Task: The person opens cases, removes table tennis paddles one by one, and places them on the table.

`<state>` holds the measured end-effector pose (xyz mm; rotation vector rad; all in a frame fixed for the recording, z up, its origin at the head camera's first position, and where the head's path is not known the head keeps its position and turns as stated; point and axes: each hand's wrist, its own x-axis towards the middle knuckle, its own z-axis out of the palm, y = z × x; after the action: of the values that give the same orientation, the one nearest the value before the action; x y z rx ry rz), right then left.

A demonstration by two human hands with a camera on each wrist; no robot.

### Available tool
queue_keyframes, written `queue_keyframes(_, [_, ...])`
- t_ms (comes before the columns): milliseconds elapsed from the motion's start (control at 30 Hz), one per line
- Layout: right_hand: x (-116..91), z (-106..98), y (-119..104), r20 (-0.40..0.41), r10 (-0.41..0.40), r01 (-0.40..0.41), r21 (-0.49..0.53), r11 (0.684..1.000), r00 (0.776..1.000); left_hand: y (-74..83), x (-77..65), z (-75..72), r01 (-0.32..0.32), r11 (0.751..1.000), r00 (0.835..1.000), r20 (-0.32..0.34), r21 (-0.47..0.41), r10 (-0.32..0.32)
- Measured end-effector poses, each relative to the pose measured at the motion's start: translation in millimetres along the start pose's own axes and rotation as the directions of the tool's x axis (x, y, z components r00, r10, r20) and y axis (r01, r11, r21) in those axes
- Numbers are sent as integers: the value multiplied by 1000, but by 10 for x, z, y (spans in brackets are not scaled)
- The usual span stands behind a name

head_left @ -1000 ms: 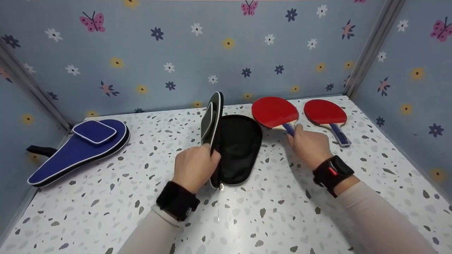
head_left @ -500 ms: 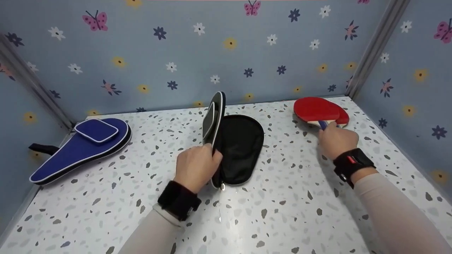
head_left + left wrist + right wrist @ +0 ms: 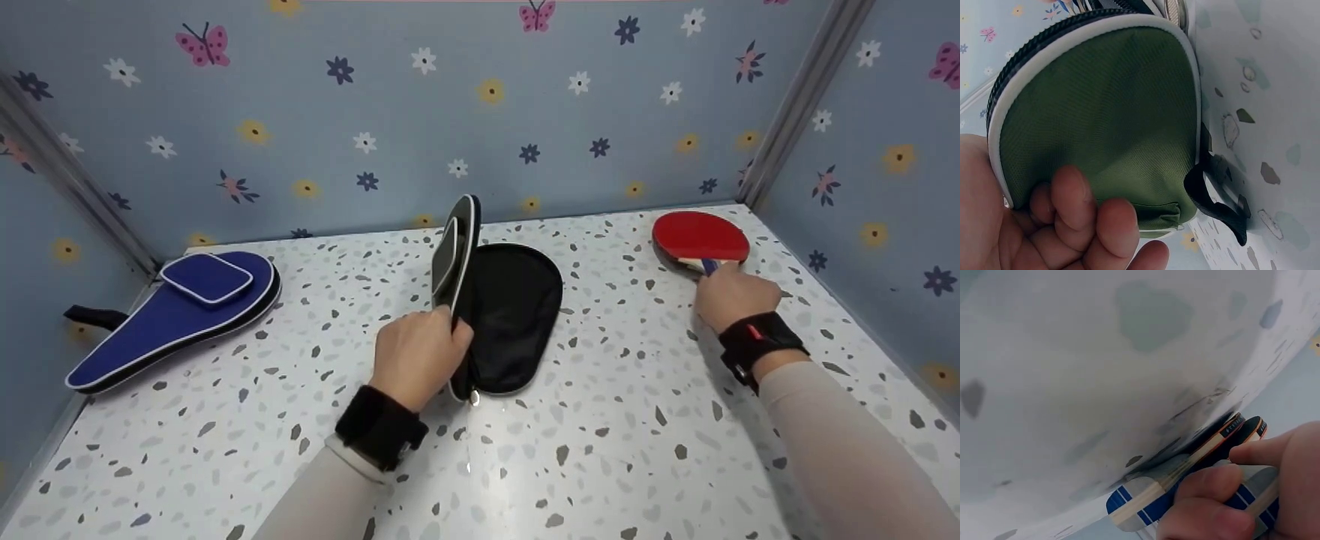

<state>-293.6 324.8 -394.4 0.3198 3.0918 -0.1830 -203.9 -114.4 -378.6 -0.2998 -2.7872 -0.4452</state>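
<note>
My left hand [image 3: 420, 349] grips the upright cover of an unzipped dark green table tennis paddle case [image 3: 1100, 118], its thumb over the white-piped edge. The case's black inner half [image 3: 514, 315] lies flat to the right of that cover. Over at the right, my right hand [image 3: 736, 296] holds a red table tennis paddle [image 3: 697, 234] by its blue-striped handle. In the right wrist view, a second paddle [image 3: 1137, 503] lies just beneath the held one, its handle beside my fingers. From the head view the upper blade hides most of that lower paddle.
A blue paddle case [image 3: 176, 315] with white piping and a black strap [image 3: 94, 317] lies at the left on the speckled table [image 3: 585, 450]. Flower-patterned panels [image 3: 412, 105] rise along the back and both sides.
My right hand has carried its paddle rightward from beside the case until it overlaps the other red paddle. The left hand keeps its hold on the raised cover.
</note>
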Motion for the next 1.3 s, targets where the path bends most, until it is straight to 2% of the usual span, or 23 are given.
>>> queue_keyframes(300, [25, 2, -34, 27, -70, 73, -152, 986, 997, 0, 2, 7, 11, 1000, 1000, 13, -5, -11])
queue_keyframes(400, [45, 2, -16, 20, -70, 73, -144, 987, 997, 7, 0, 9, 10, 1000, 1000, 11, -4, -10])
queue_keyframes(767, [73, 28, 45, 9, 10, -9, -82, 997, 1000, 14, -1, 14, -6, 1000, 1000, -11, -11, 6])
queue_keyframes(1000, [-59, -18, 12, -30, -5, 4, -53, 999, 1000, 9, 16, 2, 14, 1000, 1000, 22, -15, -14])
queue_keyframes(1200, [-95, -64, -17, -17, 7, -8, -94, 996, 1000, 12, 9, 6, 22, 1000, 999, 30, -22, -21])
queue_keyframes(1300, [-120, -106, -46, -76, 2, -12, -130, 991, 997, 27, 1, 4, 12, 999, 999, 36, -37, -11])
